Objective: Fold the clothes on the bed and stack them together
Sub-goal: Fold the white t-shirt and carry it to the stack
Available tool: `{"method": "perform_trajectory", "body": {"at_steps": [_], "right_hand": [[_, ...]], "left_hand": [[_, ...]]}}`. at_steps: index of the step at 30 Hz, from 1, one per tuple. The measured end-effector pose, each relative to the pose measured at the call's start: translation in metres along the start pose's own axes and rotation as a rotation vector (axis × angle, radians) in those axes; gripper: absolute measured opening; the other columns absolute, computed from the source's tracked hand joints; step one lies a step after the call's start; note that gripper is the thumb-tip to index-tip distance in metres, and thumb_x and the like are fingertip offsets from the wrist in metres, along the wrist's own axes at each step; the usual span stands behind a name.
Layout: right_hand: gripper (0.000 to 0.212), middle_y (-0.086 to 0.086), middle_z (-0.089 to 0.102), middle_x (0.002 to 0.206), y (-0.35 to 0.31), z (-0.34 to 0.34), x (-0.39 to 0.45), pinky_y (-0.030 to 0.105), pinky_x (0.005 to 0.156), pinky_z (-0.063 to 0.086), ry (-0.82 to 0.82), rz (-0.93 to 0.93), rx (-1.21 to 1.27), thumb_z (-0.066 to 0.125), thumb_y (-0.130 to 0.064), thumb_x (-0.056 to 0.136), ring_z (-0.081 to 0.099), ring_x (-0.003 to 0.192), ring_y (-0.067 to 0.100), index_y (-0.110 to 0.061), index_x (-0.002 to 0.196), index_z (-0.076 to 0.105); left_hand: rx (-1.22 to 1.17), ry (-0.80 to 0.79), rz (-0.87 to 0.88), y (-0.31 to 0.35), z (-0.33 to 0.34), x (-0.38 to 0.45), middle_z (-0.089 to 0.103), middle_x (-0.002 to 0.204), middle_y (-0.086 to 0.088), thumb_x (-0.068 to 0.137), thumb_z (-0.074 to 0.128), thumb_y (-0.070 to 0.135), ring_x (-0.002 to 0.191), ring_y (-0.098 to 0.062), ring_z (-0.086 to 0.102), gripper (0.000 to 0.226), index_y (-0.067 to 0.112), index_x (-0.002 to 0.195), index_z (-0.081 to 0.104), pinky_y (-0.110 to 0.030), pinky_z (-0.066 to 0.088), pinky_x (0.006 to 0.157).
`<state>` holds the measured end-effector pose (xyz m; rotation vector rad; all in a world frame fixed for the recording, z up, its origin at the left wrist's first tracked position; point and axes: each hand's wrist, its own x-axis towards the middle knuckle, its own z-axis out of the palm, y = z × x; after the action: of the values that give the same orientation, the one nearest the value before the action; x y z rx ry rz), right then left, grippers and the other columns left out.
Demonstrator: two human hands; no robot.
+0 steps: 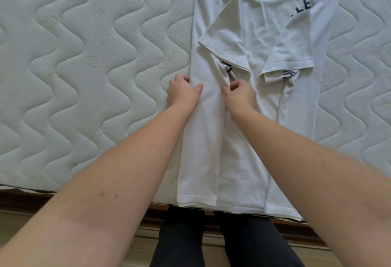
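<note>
L hand (183,93) + R hand (240,93) fingers curled, pinching folded white t-shirt (258,40) panel btwn them.

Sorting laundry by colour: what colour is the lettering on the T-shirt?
Dark navy lettering on a white T-shirt, clearest in the head view.

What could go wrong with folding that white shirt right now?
1. The left hand and right hand pinch only the middle of the left flap of the white T-shirt, so its ends could slip out of line.
2. The hem hangs over the mattress edge and might drag the shirt down.
</note>
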<state>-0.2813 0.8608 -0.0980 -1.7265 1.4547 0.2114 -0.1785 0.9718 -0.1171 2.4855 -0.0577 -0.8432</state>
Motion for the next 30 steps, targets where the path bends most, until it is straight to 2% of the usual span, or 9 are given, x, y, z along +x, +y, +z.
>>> {"method": "perform_trajectory", "body": {"at_steps": [4,8,12,14,17,20,24,28,30], "right_hand": [[0.020,-0.005,0.068,0.090,0.009,-0.002,0.002,0.036,0.079,0.053,0.010,-0.033,-0.026,0.063,-0.045,0.084,0.065,0.085,0.021,-0.025,0.087,0.062],[0.025,-0.003,0.067,0.088,0.009,-0.005,0.002,0.034,0.072,0.051,-0.110,-0.070,-0.201,0.067,-0.047,0.081,0.062,0.083,0.021,-0.023,0.084,0.062],[0.029,-0.001,0.069,0.082,0.011,-0.004,-0.010,0.028,0.058,0.039,-0.169,-0.042,-0.341,0.067,-0.051,0.083,0.064,0.081,0.021,-0.021,0.079,0.065],[0.030,-0.001,0.069,0.078,0.017,-0.003,-0.021,0.027,0.058,0.040,-0.208,-0.015,-0.347,0.067,-0.052,0.083,0.065,0.077,0.020,-0.022,0.079,0.066],[0.022,-0.002,0.070,0.079,0.037,0.003,-0.040,0.033,0.064,0.054,-0.350,-0.002,-0.190,0.071,-0.044,0.082,0.066,0.076,0.018,-0.022,0.083,0.070],[0.016,-0.002,0.073,0.086,0.061,0.007,-0.062,0.035,0.073,0.057,-0.399,0.031,0.024,0.074,-0.032,0.082,0.068,0.080,0.017,-0.021,0.093,0.073],[0.020,0.004,0.074,0.088,0.089,0.010,-0.086,0.038,0.076,0.057,-0.396,0.039,0.126,0.075,-0.028,0.083,0.071,0.083,0.023,-0.013,0.097,0.074],[0.018,-0.005,0.072,0.084,0.106,0.015,-0.105,0.031,0.074,0.055,-0.444,0.030,0.077,0.075,-0.033,0.083,0.069,0.083,0.014,-0.019,0.096,0.072],[0.015,-0.008,0.070,0.081,0.114,0.017,-0.112,0.027,0.070,0.053,-0.388,0.030,0.084,0.074,-0.032,0.084,0.067,0.079,0.012,-0.020,0.091,0.072]], "left_hand": [[0.073,-0.008,-0.012,0.000,-0.002,0.004,0.062,0.118,-0.008,0.084,0.072,0.036,0.108,-0.029,0.059,0.035,0.015,0.110,0.060,-0.034,0.047,0.089],[0.078,-0.034,0.052,-0.001,-0.012,0.001,0.068,0.107,-0.004,0.093,0.061,0.030,0.101,-0.024,0.061,0.019,0.015,0.105,0.062,-0.027,0.038,0.076],[-0.068,-0.129,0.041,-0.012,-0.015,-0.007,0.069,0.106,-0.006,0.095,0.061,0.029,0.098,-0.021,0.063,0.028,0.009,0.115,0.060,-0.023,0.041,0.079],[-0.189,-0.244,-0.012,-0.024,-0.012,-0.017,0.071,0.106,-0.005,0.087,0.069,0.036,0.096,-0.019,0.067,0.040,0.008,0.115,0.062,-0.028,0.051,0.086],[-0.281,-0.339,-0.058,-0.044,-0.005,-0.039,0.073,0.106,-0.008,0.080,0.077,0.033,0.095,-0.023,0.070,0.042,0.008,0.113,0.067,-0.043,0.057,0.086],[-0.423,-0.353,-0.130,-0.062,-0.001,-0.056,0.074,0.102,-0.011,0.075,0.075,0.034,0.093,-0.028,0.071,0.042,0.008,0.108,0.069,-0.048,0.058,0.084],[-0.482,-0.385,-0.168,-0.081,0.001,-0.073,0.073,0.106,-0.015,0.090,0.070,0.020,0.097,-0.030,0.070,0.025,0.005,0.110,0.067,-0.037,0.058,0.079],[-0.461,-0.427,-0.153,-0.096,-0.001,-0.102,0.072,0.098,-0.003,0.082,0.079,0.018,0.085,-0.015,0.070,0.029,0.011,0.107,0.066,-0.024,0.056,0.069],[-0.454,-0.423,-0.176,-0.105,-0.001,-0.115,0.072,0.097,-0.003,0.082,0.079,0.018,0.083,-0.013,0.070,0.030,0.010,0.108,0.066,-0.023,0.056,0.070]]}}
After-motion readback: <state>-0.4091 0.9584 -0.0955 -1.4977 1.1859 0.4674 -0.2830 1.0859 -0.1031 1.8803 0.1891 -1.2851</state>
